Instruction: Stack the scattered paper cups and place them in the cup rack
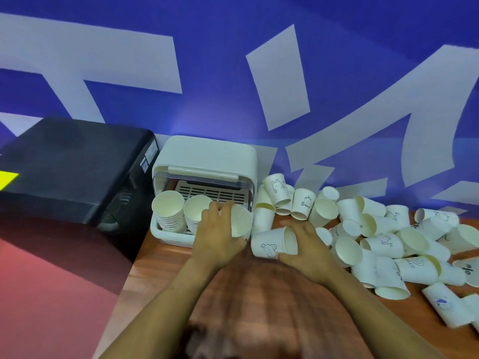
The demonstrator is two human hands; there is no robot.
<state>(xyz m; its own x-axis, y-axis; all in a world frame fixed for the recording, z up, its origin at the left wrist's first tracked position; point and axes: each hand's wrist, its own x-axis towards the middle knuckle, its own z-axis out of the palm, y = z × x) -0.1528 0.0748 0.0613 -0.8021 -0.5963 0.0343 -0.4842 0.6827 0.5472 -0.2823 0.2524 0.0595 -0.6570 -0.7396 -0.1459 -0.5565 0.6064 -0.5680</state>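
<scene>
From the head view: the left hand point(217, 229) grips a paper cup point(241, 221), fingers curled round it, mouth tilted toward the camera, right at the front of the white cup rack point(207, 156). Two stacks of cups point(168, 208) already sit in the rack's tray. The right hand point(305, 250) grasps a second cup point(274, 243) lying on its side on the wooden table point(166, 255). To the right sprawls the loose pile of cups point(375, 229). A black box point(77, 161) sits left of the rack.

Dim, bluish — blurred, edges warped.
</scene>
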